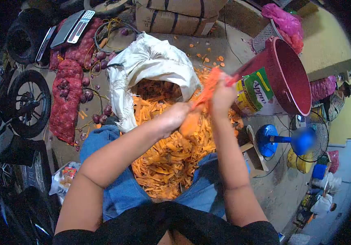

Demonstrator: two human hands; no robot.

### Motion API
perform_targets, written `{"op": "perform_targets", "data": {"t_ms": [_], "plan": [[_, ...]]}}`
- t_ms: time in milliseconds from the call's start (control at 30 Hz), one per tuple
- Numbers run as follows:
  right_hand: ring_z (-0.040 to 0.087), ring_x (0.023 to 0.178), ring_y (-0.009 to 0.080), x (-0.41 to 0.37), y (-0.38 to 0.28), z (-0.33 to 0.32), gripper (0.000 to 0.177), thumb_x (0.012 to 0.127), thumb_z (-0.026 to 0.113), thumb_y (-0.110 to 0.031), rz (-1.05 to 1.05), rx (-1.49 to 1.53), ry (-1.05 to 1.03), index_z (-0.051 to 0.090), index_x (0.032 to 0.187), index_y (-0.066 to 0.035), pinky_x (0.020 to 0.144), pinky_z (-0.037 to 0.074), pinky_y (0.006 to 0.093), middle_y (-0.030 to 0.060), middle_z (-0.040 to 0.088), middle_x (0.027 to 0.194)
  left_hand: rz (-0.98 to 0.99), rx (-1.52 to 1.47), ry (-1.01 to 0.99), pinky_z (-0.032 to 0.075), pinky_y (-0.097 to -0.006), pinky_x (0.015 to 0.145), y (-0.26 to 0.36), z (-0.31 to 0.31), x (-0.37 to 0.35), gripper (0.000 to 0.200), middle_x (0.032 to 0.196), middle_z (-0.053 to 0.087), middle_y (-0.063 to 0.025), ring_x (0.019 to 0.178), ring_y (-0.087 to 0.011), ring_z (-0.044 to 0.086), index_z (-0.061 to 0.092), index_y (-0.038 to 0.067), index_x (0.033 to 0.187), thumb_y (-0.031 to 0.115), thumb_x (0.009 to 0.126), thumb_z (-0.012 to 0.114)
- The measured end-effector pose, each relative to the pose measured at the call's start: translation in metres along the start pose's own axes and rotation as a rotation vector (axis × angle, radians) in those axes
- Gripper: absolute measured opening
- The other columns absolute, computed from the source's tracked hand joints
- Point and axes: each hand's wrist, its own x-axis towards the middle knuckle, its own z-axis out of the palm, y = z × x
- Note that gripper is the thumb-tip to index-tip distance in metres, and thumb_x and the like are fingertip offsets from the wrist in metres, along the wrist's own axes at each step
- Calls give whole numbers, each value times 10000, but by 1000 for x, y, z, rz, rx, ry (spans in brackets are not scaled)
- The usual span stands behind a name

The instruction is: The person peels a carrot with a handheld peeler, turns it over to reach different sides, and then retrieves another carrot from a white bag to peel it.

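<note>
- Far left, on the floor: red mesh onion bags (65, 98), well apart from both hands and out of play.
- Next over: a white sack (151, 65), mouth rolled open, just beyond the hands, with a heap of peelings (171, 159) spilling from it down between the knees.
- Left hand (175, 116): fingers curled shut around the near end of the carrot (190, 123), palm turned inward, wrist over the heap.
- Carrot itself: held up in the air above the peelings, between the two hands, touching both; upper part lost in an orange blur (motion, so its exact length and tilt cannot be told).
- Likely handling: stiff and firm, fairly light, no risk of crushing; freshly pared surface probably damp and slick, so best gripped at the thick unpeeled end with a full wrap of the fingers rather than a pinch.
- Right hand (222, 98): closed in a fist higher up and just beside the left, apparently on a tool (241, 73) with a reddish handle slanting up and to the right; blade end too blurred to make out.
- Far right: a red bucket (289, 73) tipped on its side, near the right hand but not touching it.
</note>
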Motion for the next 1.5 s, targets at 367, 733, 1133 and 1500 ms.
{"op": "perform_targets", "data": {"t_ms": [367, 733, 1133, 1500], "plan": [[416, 524, 89, -23, -36, 1, 171, 798, 464, -178, 90, 322, -198, 500, 723, -29, 471, 348, 245, 9, 479, 632, -162, -337, -49, 440, -322, 726, 2, -16, 12, 361, 949, 525, -62, 833, -165, 531, 429, 63, 1050, 324, 839, 297], [408, 494, 83, 28, 10, -17, 186, 807, 436, -194, 297, 102, 27, 499, 727, -38, 467, 361, 252, -11, 458, 604, -268, -290, -5, 416, -243, 411, 4, -1, 2, 311, 679, 520, -30, 504, -127, 492, 481, 77, 908, 333, 832, 322], [388, 525, 72, 31, 7, -19, 247, 803, 462, -207, 192, 29, 122, 479, 650, -14, 478, 328, 240, -13, 438, 585, -90, -73, -43, 424, -242, 639, 10, 9, -12, 314, 869, 518, -53, 729, -110, 512, 448, 50, 978, 299, 846, 310], [394, 529, 74, 2, 7, -3, 217, 802, 451, -202, -14, -70, -63, 489, 728, -1, 493, 349, 245, -8, 451, 585, -131, 80, -58, 445, -272, 559, -3, -6, 1, 351, 775, 549, -63, 634, -142, 535, 478, 35, 935, 312, 848, 281]]}}
